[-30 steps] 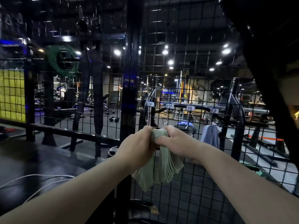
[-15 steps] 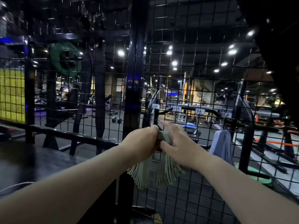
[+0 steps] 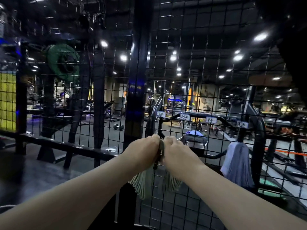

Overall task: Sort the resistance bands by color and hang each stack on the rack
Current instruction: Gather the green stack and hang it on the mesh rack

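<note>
Both hands (left hand (image 3: pixel 142 151), right hand (image 3: pixel 176 152)) grip green bands (image 3: pixel 142 185).

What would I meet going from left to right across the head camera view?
Yellow panel → green weight plate → dumbbell → left hand → right hand, both gripping the green bands → hanging pale blue stack.

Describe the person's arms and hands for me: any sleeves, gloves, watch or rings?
Both arms are bare as far as the picture's edge: no sleeve shows on the left forearm or the right forearm. The left hand and right hand wear no gloves, and neither wrist carries a watch or bracelet. Rings cannot be ruled out, since the fingers are mostly hidden.
</note>
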A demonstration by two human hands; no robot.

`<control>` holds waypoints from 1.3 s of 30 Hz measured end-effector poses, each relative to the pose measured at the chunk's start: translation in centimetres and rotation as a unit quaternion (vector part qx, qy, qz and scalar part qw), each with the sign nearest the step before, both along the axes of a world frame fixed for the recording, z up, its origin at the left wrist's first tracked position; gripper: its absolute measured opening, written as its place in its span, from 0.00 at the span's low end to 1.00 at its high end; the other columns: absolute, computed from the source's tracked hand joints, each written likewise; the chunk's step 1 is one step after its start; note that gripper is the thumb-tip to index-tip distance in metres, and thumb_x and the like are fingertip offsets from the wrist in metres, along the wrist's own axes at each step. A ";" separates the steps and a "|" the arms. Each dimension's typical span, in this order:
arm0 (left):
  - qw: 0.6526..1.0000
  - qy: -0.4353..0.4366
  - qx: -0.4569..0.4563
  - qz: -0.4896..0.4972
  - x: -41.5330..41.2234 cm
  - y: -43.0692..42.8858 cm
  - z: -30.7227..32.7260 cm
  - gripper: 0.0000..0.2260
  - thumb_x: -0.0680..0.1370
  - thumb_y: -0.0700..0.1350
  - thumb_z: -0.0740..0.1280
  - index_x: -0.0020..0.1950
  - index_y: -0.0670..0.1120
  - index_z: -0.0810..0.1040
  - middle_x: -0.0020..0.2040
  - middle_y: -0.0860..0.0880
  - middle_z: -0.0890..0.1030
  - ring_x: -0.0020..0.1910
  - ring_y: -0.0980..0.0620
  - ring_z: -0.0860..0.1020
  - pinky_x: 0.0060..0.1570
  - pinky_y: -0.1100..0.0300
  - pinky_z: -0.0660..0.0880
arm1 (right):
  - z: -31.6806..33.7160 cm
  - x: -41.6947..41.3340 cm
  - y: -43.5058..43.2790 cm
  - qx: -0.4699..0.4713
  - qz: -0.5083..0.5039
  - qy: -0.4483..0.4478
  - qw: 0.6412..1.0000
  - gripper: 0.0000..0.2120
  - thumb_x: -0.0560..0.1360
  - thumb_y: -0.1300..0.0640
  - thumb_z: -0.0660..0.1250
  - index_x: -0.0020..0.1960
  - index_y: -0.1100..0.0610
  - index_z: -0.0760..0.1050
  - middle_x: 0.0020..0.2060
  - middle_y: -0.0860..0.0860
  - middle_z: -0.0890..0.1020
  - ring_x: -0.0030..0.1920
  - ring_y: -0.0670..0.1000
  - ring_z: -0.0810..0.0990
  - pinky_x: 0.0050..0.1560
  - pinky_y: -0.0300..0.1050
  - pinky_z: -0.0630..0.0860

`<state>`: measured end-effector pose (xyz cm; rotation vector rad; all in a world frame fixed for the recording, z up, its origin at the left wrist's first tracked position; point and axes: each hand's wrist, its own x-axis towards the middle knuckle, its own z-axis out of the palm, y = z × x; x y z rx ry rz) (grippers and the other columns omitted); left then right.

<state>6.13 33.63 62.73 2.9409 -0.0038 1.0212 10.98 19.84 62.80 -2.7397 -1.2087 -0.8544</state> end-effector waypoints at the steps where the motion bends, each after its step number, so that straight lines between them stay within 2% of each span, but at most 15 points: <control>1: 1.000 0.003 0.005 0.004 0.6 0.4 0.0 0.05 0.81 0.44 0.64 0.50 0.47 0.69 0.42 0.52 0.77 0.41 0.49 0.79 0.34 0.58 0.70 | 0.0 0.5 0.4 -0.012 -0.012 -0.018 1.000 0.19 0.84 0.53 0.55 0.69 0.62 0.62 0.61 0.58 0.73 0.59 0.58 0.76 0.54 0.49 0.73; 5: 0.999 -0.001 0.032 0.005 3.3 2.3 -0.2 0.04 0.81 0.44 0.64 0.53 0.46 0.71 0.49 0.49 0.77 0.48 0.48 0.79 0.38 0.57 0.71 | 0.9 2.4 1.9 -0.019 -0.025 0.003 1.000 0.13 0.84 0.60 0.53 0.64 0.63 0.70 0.50 0.56 0.74 0.51 0.59 0.79 0.43 0.51 0.73; 9: 0.999 -0.018 0.029 -0.012 6.0 4.7 0.6 0.07 0.81 0.44 0.67 0.58 0.46 0.74 0.52 0.50 0.70 0.51 0.50 0.75 0.46 0.55 0.78 | 2.0 4.2 3.6 -0.019 -0.006 0.023 1.000 0.14 0.81 0.68 0.52 0.63 0.65 0.72 0.52 0.60 0.71 0.50 0.59 0.81 0.38 0.49 0.71; 12: 0.999 -0.013 0.032 0.006 7.4 6.0 1.5 0.07 0.81 0.43 0.65 0.59 0.46 0.74 0.54 0.49 0.72 0.50 0.49 0.78 0.47 0.55 0.79 | 3.4 6.2 5.3 0.003 -0.016 0.056 0.998 0.12 0.83 0.61 0.53 0.62 0.62 0.71 0.40 0.51 0.68 0.41 0.55 0.76 0.43 0.48 0.70; 13: 0.999 -0.014 0.030 0.011 7.7 6.3 1.8 0.07 0.81 0.43 0.65 0.59 0.45 0.74 0.54 0.48 0.73 0.50 0.48 0.79 0.47 0.54 0.79 | 3.7 6.7 5.7 0.012 -0.024 0.073 0.997 0.11 0.83 0.59 0.54 0.61 0.60 0.72 0.36 0.50 0.66 0.41 0.56 0.75 0.44 0.48 0.70; 15: 0.999 -0.024 0.032 0.018 8.3 6.7 2.5 0.07 0.81 0.42 0.64 0.59 0.44 0.73 0.55 0.47 0.75 0.50 0.47 0.80 0.48 0.53 0.79 | 4.2 7.7 6.5 0.014 -0.018 0.079 0.997 0.11 0.83 0.58 0.55 0.60 0.60 0.73 0.33 0.50 0.64 0.48 0.60 0.79 0.45 0.50 0.71; 18: 0.999 -0.042 0.031 0.006 9.1 7.4 4.0 0.07 0.82 0.44 0.65 0.58 0.46 0.71 0.53 0.47 0.77 0.47 0.46 0.80 0.47 0.47 0.80 | 5.3 8.7 7.0 0.026 -0.022 0.068 0.997 0.11 0.83 0.58 0.56 0.61 0.60 0.72 0.33 0.50 0.64 0.53 0.62 0.81 0.44 0.52 0.71; 20: 0.998 -0.045 0.033 -0.001 9.8 7.8 5.0 0.06 0.81 0.45 0.65 0.56 0.47 0.71 0.50 0.48 0.78 0.44 0.46 0.79 0.45 0.45 0.80 | 6.1 9.5 7.3 0.019 -0.038 0.060 0.997 0.09 0.83 0.58 0.56 0.60 0.60 0.70 0.34 0.50 0.65 0.49 0.60 0.79 0.44 0.51 0.71; 24: 0.997 -0.043 0.055 0.021 11.3 8.9 6.1 0.04 0.81 0.46 0.66 0.53 0.47 0.75 0.49 0.50 0.77 0.42 0.50 0.79 0.44 0.50 0.81 | 6.7 11.1 8.4 -0.003 -0.036 0.047 0.998 0.11 0.81 0.63 0.56 0.63 0.62 0.66 0.37 0.51 0.70 0.36 0.54 0.75 0.38 0.51 0.71; 27: 0.996 -0.042 0.069 0.033 12.4 9.5 5.9 0.06 0.81 0.47 0.66 0.53 0.46 0.76 0.46 0.52 0.74 0.42 0.50 0.79 0.42 0.52 0.80 | 6.5 11.8 9.0 0.000 -0.047 0.058 0.997 0.15 0.82 0.62 0.55 0.68 0.65 0.64 0.45 0.55 0.78 0.44 0.58 0.80 0.41 0.50 0.72; 29: 0.995 -0.047 0.078 0.046 13.3 9.6 5.6 0.05 0.81 0.47 0.66 0.52 0.46 0.76 0.47 0.51 0.75 0.45 0.48 0.80 0.38 0.54 0.76 | 6.1 12.1 9.2 -0.008 -0.059 0.068 0.996 0.18 0.82 0.63 0.55 0.71 0.65 0.63 0.50 0.57 0.79 0.48 0.60 0.80 0.43 0.51 0.71; 31: 0.993 -0.036 0.095 0.057 13.9 9.5 5.2 0.07 0.82 0.49 0.65 0.52 0.46 0.76 0.48 0.49 0.77 0.46 0.47 0.80 0.36 0.55 0.72 | 5.5 12.9 9.5 -0.014 -0.063 0.079 0.995 0.15 0.81 0.64 0.55 0.68 0.64 0.64 0.47 0.55 0.75 0.44 0.58 0.77 0.42 0.51 0.72; 34: 0.992 -0.020 0.102 0.065 14.5 9.4 4.7 0.07 0.82 0.47 0.63 0.53 0.45 0.77 0.49 0.48 0.79 0.47 0.46 0.80 0.39 0.53 0.76 | 4.9 13.6 9.7 0.000 -0.063 0.093 0.994 0.10 0.81 0.63 0.57 0.62 0.62 0.65 0.45 0.53 0.75 0.44 0.58 0.78 0.41 0.51 0.72; 39: 0.993 -0.019 0.090 0.068 15.0 9.5 4.3 0.02 0.80 0.43 0.67 0.50 0.47 0.78 0.46 0.49 0.80 0.44 0.48 0.81 0.39 0.52 0.80 | 4.7 13.8 9.6 0.003 -0.069 0.095 0.993 0.14 0.82 0.62 0.57 0.67 0.62 0.64 0.46 0.53 0.76 0.43 0.57 0.76 0.41 0.48 0.71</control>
